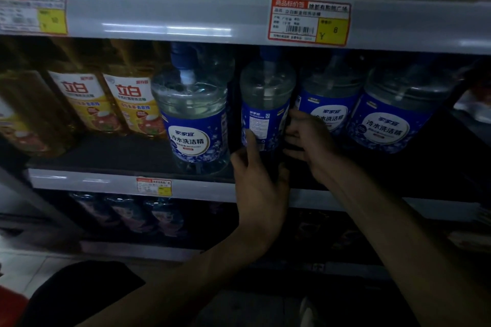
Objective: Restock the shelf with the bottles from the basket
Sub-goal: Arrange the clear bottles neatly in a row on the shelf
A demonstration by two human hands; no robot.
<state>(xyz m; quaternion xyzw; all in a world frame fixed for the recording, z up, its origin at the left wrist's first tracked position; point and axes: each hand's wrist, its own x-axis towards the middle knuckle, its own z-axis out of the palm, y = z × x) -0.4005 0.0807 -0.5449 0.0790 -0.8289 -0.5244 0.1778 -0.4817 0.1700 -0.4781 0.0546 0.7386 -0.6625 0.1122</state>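
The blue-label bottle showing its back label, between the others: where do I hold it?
Take the blue-label bottle round its labelled midsection, from the front, as the left hand and right hand do. A neighbouring bottle stands close beside it and the upper shelf sits just over its cap, so top or side approaches look cramped.

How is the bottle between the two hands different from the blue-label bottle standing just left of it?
The held bottle shows its fine-print back label; the left neighbour shows its front label. The left hand and right hand grip the held bottle; the left neighbour stands untouched. Both are clear with blue labels.
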